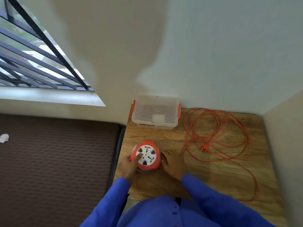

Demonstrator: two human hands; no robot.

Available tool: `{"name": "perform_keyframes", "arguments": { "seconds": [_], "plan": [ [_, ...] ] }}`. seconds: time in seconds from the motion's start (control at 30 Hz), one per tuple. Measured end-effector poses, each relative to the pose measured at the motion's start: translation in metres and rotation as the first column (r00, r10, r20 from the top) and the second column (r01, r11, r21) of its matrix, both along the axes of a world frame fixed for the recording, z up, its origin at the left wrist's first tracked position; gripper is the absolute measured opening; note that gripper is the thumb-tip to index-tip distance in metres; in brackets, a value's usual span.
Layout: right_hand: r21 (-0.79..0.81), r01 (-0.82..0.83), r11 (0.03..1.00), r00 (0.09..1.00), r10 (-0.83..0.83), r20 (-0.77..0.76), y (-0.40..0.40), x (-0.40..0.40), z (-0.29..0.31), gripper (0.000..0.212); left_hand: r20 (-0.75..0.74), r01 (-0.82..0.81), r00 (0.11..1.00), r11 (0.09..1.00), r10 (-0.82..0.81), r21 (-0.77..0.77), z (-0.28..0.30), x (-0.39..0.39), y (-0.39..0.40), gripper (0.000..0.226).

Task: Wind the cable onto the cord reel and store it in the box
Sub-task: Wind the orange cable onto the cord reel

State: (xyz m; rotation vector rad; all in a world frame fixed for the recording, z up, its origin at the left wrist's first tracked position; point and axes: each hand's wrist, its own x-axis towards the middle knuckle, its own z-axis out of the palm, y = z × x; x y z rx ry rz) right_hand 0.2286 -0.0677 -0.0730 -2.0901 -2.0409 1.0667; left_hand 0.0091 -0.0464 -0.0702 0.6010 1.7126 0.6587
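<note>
A round orange cord reel (147,157) with a white socket face lies flat on the wooden table (213,177), near its left edge. My left hand (131,164) grips the reel's left rim, thumb on the white face. Spread flat on the table, my right hand (172,164) touches the reel's right side. The orange cable (218,128) lies in loose loops on the right half of the table, its plug (204,147) resting inside the loops. One strand trails toward the front edge. A clear plastic box (155,112) with orange clips stands at the back, lid on.
The table sits in a corner, walls behind and to the right. A brown mattress (57,161) lies lower on the left, under a barred window (32,59). My blue sleeves fill the bottom of the view.
</note>
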Motion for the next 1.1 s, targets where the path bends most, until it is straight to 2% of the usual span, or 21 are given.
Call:
{"name": "perform_keyframes", "arguments": {
  "seconds": [0.07, 0.2, 0.4, 0.53, 0.67, 0.83, 0.93, 1.0, 1.03, 1.1],
  "plan": [
    [-0.017, 0.034, 0.999, 0.999, -0.034, -0.007, 0.001, 0.000, 0.001, 0.054, 0.087, 0.026, 0.996, 0.998, -0.031, 0.052, 0.000, -0.007, -0.007, 0.049],
    [0.022, 0.062, 0.998, 0.997, -0.061, -0.054, 0.003, -0.005, 0.019, 0.056, 0.046, 0.038, 0.998, 0.974, -0.050, 0.225, 0.012, -0.003, -0.014, 0.051],
    [0.210, -0.225, 0.952, 0.973, 0.231, -0.007, 0.000, -0.016, 0.068, 0.051, -0.104, 0.186, 0.982, 0.899, -0.157, 0.397, 0.042, 0.014, -0.010, 0.032],
    [0.324, -0.432, 0.842, 0.902, 0.406, 0.148, 0.003, -0.004, 0.095, 0.050, -0.098, 0.252, 0.967, 0.854, -0.233, 0.455, 0.064, 0.010, 0.007, 0.037],
    [0.369, -0.650, 0.664, 0.755, 0.510, 0.412, 0.003, 0.016, 0.107, 0.068, -0.184, 0.380, 0.924, 0.756, -0.335, 0.533, 0.088, 0.010, 0.026, 0.031],
    [0.360, -0.697, 0.620, 0.698, 0.470, 0.541, 0.002, 0.019, 0.121, 0.074, -0.325, 0.561, 0.825, 0.606, -0.462, 0.564, 0.115, 0.022, 0.041, 0.038],
    [0.371, -0.676, 0.636, 0.715, 0.446, 0.539, 0.006, 0.018, 0.133, 0.077, -0.364, 0.595, 0.800, 0.558, -0.476, 0.578, 0.131, 0.036, 0.045, 0.034],
    [0.414, -0.626, 0.661, 0.763, 0.411, 0.498, 0.008, 0.020, 0.143, 0.079, -0.284, 0.551, 0.827, 0.598, -0.485, 0.582, 0.141, 0.039, 0.045, 0.031],
    [0.442, -0.591, 0.674, 0.794, 0.391, 0.465, 0.010, 0.022, 0.147, 0.077, -0.142, 0.483, 0.852, 0.649, -0.505, 0.588, 0.145, 0.040, 0.043, 0.032],
    [0.495, -0.535, 0.685, 0.843, 0.390, 0.371, 0.014, 0.024, 0.157, 0.070, 0.284, 0.289, 0.835, 0.814, -0.472, 0.503, 0.149, 0.044, 0.036, 0.051]
  ]
}}
